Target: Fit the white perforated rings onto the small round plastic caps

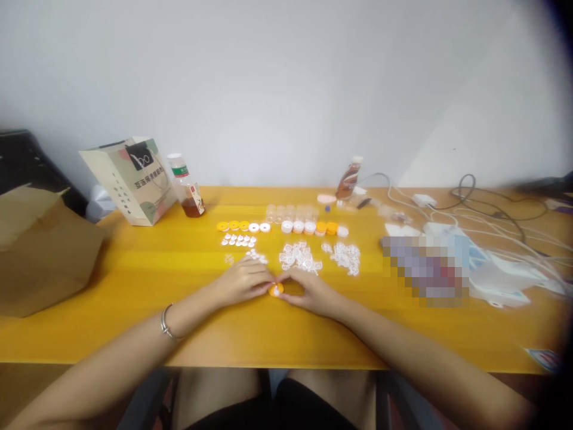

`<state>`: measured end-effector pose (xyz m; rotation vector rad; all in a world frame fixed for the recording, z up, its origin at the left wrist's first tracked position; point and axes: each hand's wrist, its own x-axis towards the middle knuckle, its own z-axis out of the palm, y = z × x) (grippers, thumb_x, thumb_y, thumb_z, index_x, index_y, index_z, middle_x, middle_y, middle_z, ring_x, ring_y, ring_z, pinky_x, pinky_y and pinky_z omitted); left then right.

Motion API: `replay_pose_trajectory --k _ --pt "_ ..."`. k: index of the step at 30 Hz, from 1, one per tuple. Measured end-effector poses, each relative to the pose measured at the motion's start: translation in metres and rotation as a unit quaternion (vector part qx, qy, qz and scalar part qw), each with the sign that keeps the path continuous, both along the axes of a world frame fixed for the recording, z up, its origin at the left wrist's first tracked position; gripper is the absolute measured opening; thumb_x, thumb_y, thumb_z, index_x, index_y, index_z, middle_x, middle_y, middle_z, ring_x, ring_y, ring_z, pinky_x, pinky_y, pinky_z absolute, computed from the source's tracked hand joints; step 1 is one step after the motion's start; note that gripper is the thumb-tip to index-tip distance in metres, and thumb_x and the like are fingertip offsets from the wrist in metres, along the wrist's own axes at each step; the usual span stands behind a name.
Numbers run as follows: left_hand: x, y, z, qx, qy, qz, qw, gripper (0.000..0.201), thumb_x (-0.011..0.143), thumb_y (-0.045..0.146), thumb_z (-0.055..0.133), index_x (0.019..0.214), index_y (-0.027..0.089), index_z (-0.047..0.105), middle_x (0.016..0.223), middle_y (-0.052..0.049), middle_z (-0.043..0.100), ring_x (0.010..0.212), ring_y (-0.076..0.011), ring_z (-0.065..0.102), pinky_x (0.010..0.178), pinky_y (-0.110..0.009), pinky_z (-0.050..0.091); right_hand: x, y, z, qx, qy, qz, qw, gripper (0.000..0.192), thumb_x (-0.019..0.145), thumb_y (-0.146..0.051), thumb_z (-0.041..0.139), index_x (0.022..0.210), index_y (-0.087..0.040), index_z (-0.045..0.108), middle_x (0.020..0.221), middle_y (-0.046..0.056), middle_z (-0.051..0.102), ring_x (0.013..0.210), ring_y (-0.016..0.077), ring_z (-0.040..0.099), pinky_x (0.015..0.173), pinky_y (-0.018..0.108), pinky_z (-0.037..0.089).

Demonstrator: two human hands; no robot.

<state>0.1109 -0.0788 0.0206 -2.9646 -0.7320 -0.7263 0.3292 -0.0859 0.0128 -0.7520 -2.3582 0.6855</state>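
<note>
Both my hands rest on the yellow table [134, 286] and meet over a small orange cap [276, 290] with a white piece on it. My left hand [244, 280] pinches the cap from the left, and my right hand [308, 289] holds it from the right. A bracelet circles my left wrist. Just beyond the hands lie piles of small white plastic rings [299, 255] and white inserts [239, 240]. Behind those runs a row of orange and white caps [244, 226] and more caps [308, 227] in front of small clear vials [290, 211].
A paper gift bag [132, 179] and a drink bottle [187, 186] stand at the back left. Another small bottle [349, 178] stands at the back middle. Cables and chargers [483, 209] and papers [487, 275] cover the right side. A brown paper bag [40, 251] lies at far left.
</note>
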Motion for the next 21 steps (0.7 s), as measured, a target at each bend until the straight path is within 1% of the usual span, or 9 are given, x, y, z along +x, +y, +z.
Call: replay_pose_trajectory --k 9,13,21 --pt "0.0016 0.0015 -0.0025 0.030 0.041 -0.001 0.999 0.018 0.086 0.026 0.042 0.090 0.019 0.059 0.082 -0.003 0.062 0.082 -0.0131 0.054 0.074 -0.027 0.035 -0.0008 -0.0004 0.0004 -0.010 -0.001 -0.005 1.000 0.021 0.074 -0.024 0.058 0.094 -0.020 0.054 0.090 0.004 0.062 0.084 0.0162 0.058 0.077 0.030 0.047" --pt "0.0005 0.0015 -0.0015 0.036 0.064 -0.016 0.997 0.018 0.087 0.024 0.042 0.090 0.021 0.059 0.086 -0.002 0.062 0.082 -0.0127 0.053 0.077 -0.027 0.033 -0.0007 -0.0001 0.0001 -0.016 -0.005 -0.003 1.000 0.021 0.075 -0.024 0.057 0.095 -0.019 0.054 0.090 0.005 0.062 0.084 0.0162 0.058 0.077 0.030 0.047" --pt "-0.0005 0.0001 0.0015 0.035 0.078 -0.018 0.996 0.018 0.087 0.024 0.042 0.091 0.020 0.059 0.086 -0.001 0.062 0.082 -0.0125 0.053 0.077 -0.028 0.032 -0.0010 -0.0004 0.0005 -0.012 -0.007 -0.005 1.000 0.019 0.075 -0.026 0.057 0.093 -0.019 0.055 0.089 0.005 0.063 0.083 0.0166 0.059 0.077 0.030 0.047"
